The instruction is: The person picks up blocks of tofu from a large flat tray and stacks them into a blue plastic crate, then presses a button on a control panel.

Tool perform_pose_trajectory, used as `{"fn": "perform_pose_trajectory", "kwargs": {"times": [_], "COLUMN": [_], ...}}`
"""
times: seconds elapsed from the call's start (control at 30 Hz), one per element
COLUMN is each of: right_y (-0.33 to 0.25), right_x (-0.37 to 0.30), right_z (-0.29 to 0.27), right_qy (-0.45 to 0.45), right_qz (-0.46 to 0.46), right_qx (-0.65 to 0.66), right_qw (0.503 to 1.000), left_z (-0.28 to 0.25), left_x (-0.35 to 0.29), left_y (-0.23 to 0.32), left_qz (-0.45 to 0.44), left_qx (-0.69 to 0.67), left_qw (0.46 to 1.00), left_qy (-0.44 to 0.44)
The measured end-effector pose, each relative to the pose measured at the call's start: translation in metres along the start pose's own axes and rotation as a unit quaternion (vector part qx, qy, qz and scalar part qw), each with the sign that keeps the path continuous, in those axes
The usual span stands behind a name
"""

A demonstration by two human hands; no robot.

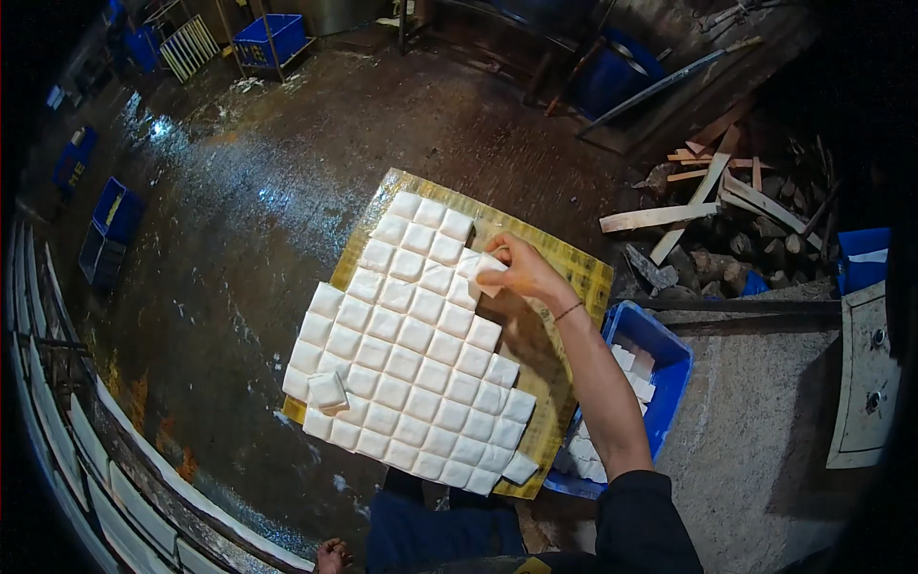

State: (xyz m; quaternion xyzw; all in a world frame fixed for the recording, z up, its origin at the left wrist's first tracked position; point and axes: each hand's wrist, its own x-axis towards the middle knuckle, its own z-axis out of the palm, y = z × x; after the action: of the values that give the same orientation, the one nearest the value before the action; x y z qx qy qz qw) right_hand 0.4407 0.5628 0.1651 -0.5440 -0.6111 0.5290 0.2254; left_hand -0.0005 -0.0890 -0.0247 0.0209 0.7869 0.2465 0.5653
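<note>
Rows of white square tofu blocks [417, 334] cover much of a yellow woven-patterned board [552, 287]. At the board's far right side, my right hand [514, 267] pinches a tofu block [490, 277] between thumb and fingers. This block is tilted and raised at the edge of the rows. Near the left side, one loose tofu block [327, 389] lies crooked on top of others. My left hand [333, 555] shows only in part at the lower edge, away from the board. Its fingers look curled, and whatever might be in them is hidden.
A blue crate [677, 383] holding white pieces stands right of the board, partly behind my right forearm. Split wood [688, 215] is piled at the far right. Slanted pale panels [76, 450] line the left edge. Blue bins [271, 40] stand on the wet floor [220, 191].
</note>
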Motion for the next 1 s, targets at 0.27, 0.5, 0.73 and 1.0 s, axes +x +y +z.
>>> {"fn": "perform_pose_trajectory", "kwargs": {"times": [0.27, 0.5, 0.73, 1.0], "right_y": [0.042, 0.024, -0.003, 0.032], "right_x": [0.037, -0.001, 0.019, 0.019], "right_z": [-0.020, 0.028, 0.019, -0.023], "right_qy": [0.011, 0.003, -0.024, -0.090], "right_qz": [-0.066, -0.079, 0.012, 0.094], "right_qx": [-0.301, -0.241, -0.270, 0.039], "right_qw": [0.951, 0.967, 0.963, 0.991], "left_z": [0.025, 0.033, 0.020, 0.031], "left_x": [-0.018, -0.040, -0.011, -0.007], "left_y": [0.027, 0.046, 0.034, 0.071], "left_qz": [-0.052, -0.052, -0.051, -0.041], "left_qx": [-0.035, -0.038, -0.020, -0.027], "left_qw": [0.998, 0.998, 0.998, 0.998], "left_qy": [0.016, -0.007, 0.008, -0.035]}}
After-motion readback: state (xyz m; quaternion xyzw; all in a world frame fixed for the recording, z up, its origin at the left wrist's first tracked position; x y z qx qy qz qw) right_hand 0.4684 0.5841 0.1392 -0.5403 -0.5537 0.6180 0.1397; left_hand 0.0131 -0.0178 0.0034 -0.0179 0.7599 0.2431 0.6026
